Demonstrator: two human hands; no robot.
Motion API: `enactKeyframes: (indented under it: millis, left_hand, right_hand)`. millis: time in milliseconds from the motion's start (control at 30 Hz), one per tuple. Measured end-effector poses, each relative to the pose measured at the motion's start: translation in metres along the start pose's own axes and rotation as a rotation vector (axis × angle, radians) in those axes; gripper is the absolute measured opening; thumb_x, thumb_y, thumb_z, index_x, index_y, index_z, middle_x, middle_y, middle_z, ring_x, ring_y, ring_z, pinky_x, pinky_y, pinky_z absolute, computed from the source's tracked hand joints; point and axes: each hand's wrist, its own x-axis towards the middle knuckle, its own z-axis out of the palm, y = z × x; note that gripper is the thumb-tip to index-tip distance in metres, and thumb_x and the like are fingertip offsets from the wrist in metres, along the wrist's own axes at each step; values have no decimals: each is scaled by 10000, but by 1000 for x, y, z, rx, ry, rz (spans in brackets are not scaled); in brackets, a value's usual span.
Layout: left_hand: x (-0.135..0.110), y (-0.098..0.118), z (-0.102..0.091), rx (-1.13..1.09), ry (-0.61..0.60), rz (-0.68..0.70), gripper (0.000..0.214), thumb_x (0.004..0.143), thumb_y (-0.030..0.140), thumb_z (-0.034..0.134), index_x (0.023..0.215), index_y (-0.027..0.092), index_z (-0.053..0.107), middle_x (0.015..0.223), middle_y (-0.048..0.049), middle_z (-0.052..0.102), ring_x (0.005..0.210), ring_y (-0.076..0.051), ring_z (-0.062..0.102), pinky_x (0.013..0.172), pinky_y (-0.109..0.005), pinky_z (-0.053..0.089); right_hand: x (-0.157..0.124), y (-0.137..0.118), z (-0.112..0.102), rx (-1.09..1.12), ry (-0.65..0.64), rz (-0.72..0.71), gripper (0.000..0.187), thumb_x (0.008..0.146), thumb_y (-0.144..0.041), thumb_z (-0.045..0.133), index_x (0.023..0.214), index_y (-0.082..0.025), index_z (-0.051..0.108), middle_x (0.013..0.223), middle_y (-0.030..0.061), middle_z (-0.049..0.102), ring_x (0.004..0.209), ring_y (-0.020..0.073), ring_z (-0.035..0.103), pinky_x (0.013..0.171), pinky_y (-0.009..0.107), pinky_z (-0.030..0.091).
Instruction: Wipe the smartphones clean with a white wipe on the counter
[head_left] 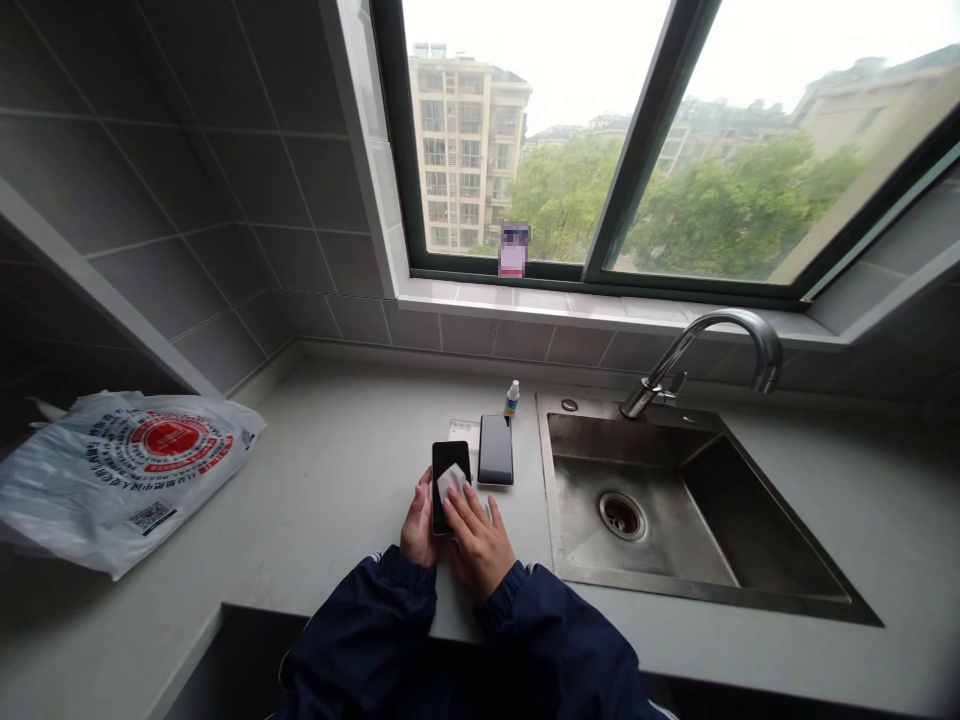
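A black smartphone (442,515) is held by its left edge in my left hand (418,522), screen facing up. My right hand (478,540) presses a small white cloth (452,478) onto the screen with its fingers. Just right of this phone lies a second smartphone (496,448), dark screen up, touched by neither hand. Behind the held phone rests a clear phone case (463,430), partly covered from view. Beyond the second phone stands a small white bottle (511,398) with a blue and yellow label.
To the right, a steel sink (551,500) is set into the counter (330,450), with a curved faucet (705,335) at its back. A white plastic bag (82,500) with red print lies far left. The window sill (540,300) runs along the back.
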Motion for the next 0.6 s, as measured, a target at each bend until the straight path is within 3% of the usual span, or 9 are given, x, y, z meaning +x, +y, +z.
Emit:
enactKeyframes:
  millis: [167,433,600]
  left_hand:
    - [-1,1,0,-27,-44,-29,664,859,551,532,1413,227,364,1319,-142,573,1267,-303,507,1101,-490,324]
    - [-5,4,4,-22,-1,-85,651,842,528,565,1417,312,351,1311,-91,590,1265,-309,507,1070,-482,364]
    - [-1,3,-10,27,4,-67,559,849,431,600,1364,303,425,1098,-71,686,1006,-248,659,933,-433,489]
  right_hand:
    - [-3,13,9,0,144,-52,480,927,-113,429,1399,-185,475,1440,97,481,1442,238,249,1160,503,204]
    - [-5,15,9,125,281,-21,484,959,-120,427,1436,-197,435,1415,105,509,1406,240,330,1117,476,349]
    - [-4,12,6,358,360,49,428,974,-128,403,1380,-206,515,1398,87,533,1367,238,407,1071,449,449]
